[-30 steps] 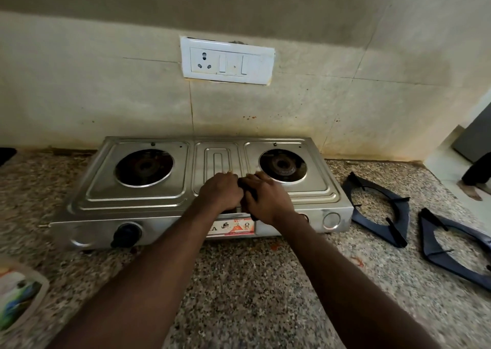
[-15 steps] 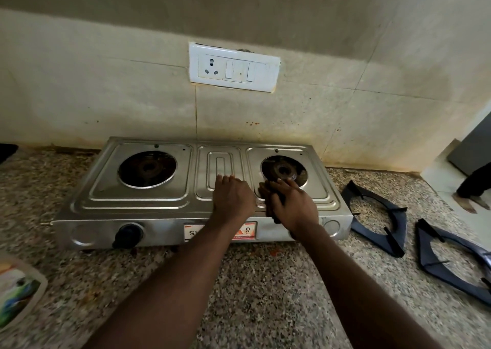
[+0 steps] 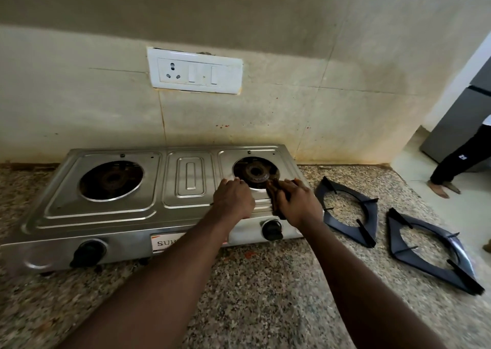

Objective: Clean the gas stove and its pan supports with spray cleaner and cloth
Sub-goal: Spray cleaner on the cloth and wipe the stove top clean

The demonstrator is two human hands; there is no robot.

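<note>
A steel gas stove (image 3: pixel 106 215) with 2 burners sits on a speckled granite tabletop (image 3: pixel 252 290), its far edge close to the tiled wall (image 3: pixel 79 109). Both hands work on the right half of the stove top. The left hand (image 3: pixel 233 199) lies flat and palm down on the steel, fingers together and holding nothing, just left of the right burner (image 3: pixel 255 172). The right hand (image 3: pixel 297 202) presses a dark cloth (image 3: pixel 273 193) flat against the stove at the near right edge of that burner; the cloth shows along the inner side of the hand and under the fingers, which are spread narrowly over it. The left burner (image 3: pixel 111 180) is uncovered. 2 black knobs (image 3: pixel 87 253) stand on the front panel, 1 at the left and 1 below the right hand.

2 dark pan supports lie flat on the tabletop to the right of the stove: the nearer-to-stove support (image 3: pixel 369 210) just beside it, the outer support (image 3: pixel 462 266) further right and nearer the camera, the 2 close together but apart. A white socket plate (image 3: pixel 195 70) is set in the wall above the stove. At far right, a leg and bare foot (image 3: pixel 443 186) of another person stand on the floor.
</note>
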